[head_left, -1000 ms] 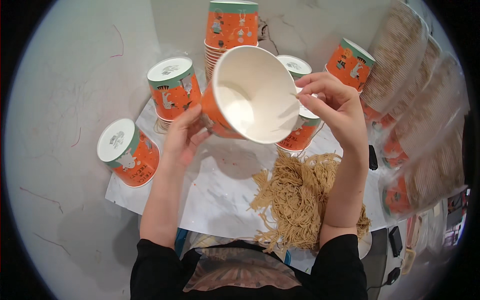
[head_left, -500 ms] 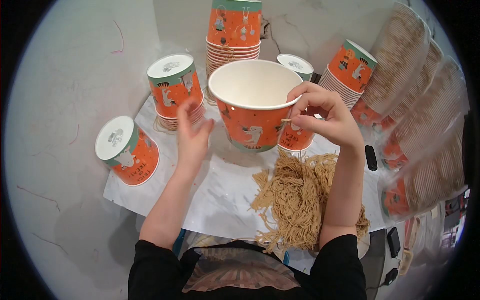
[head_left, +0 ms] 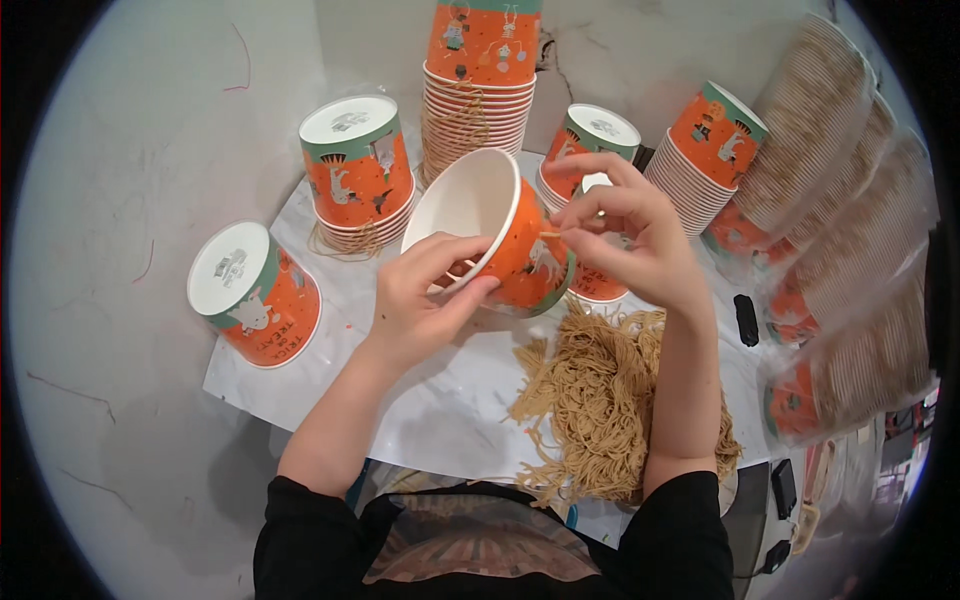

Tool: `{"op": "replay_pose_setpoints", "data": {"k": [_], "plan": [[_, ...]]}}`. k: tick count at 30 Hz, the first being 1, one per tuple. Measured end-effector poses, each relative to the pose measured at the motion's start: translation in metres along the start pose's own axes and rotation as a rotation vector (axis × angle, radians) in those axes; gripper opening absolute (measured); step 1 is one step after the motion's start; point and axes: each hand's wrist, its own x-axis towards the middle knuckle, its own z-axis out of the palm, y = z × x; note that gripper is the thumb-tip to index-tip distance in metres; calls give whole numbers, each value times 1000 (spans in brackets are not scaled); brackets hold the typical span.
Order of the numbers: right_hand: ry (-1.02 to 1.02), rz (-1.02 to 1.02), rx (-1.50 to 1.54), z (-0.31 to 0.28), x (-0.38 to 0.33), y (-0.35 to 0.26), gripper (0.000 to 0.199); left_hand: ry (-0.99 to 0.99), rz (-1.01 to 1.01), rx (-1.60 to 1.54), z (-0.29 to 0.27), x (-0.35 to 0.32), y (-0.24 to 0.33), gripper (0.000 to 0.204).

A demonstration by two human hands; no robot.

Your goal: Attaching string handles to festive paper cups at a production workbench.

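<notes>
Tilting between both hands, orange paper cup [head_left: 505, 235]: left hand [head_left: 425, 295] gripping rim, right hand [head_left: 635, 235] pinching string.

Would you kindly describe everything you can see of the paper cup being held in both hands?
The held cup looks like paper: orange outside with small printed figures and a green band at the base, plain white inside and empty. It is tilted, mouth toward the upper left, above the white sheet. The left hand grips its rim, fingers inside; the right hand pinches a thin tan string at its side.
</notes>
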Motion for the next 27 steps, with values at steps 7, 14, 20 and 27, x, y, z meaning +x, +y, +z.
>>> {"op": "replay_pose_setpoints", "data": {"k": [7,14,20,27], "plan": [[50,-80,-398,41,-7,-23,9,70,-434,-634,18,-5,5,46],[37,-100,-568,46,-8,-27,11,73,-399,-764,22,-7,7,46],[44,-134,-568,47,-9,-29,11,41,-378,-776,19,-11,4,48],[47,-137,-582,48,-10,-30,11,22,-347,-796,18,-12,4,45]]}}
